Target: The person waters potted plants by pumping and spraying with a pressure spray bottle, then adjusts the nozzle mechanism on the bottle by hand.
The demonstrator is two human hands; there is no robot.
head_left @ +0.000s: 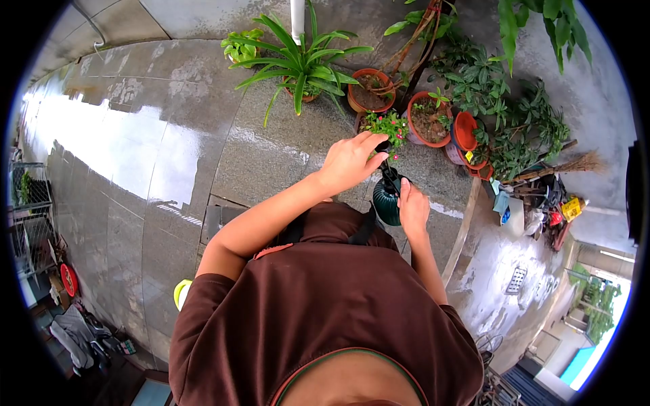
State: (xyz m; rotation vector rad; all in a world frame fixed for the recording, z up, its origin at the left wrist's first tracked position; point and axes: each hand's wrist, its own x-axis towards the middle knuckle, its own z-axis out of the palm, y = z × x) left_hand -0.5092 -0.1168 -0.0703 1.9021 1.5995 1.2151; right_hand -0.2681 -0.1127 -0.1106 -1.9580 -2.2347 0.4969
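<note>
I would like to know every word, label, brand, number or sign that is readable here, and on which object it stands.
No text can be read.
Yellow object at far right: any print is too blurred.
Small yellow patch: too small to tell.
Dark green bottle: no lettering visible.

Markings on yellow item (573,208) too small to read, no legible text

Left arm (267,216) bent, left fingers (366,141) ahead of right fingers (405,187)
</note>
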